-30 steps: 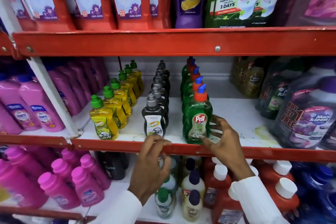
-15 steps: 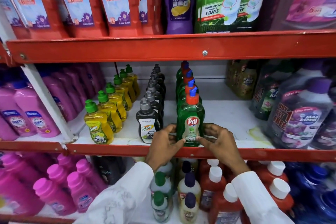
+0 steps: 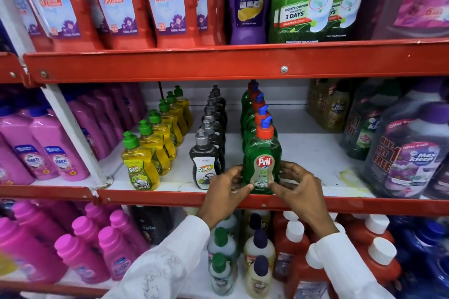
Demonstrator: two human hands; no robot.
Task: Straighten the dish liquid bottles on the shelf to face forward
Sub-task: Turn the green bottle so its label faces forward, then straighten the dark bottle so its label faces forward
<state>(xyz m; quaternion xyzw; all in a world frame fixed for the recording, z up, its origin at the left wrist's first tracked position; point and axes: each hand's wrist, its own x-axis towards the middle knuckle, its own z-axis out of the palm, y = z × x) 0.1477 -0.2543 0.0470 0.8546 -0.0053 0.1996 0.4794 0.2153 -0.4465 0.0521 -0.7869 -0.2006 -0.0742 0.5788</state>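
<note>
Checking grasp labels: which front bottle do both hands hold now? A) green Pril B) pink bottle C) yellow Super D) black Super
A: the left hand and right hand sit on either side of the green Pril bottle at the shelf edge, thumbs on its lower front; the black Super bottle beside it is untouched.

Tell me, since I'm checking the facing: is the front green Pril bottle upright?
Upright: the front green Pril bottle stands on its base, cap up, label facing forward, between the left hand and right hand.
</note>
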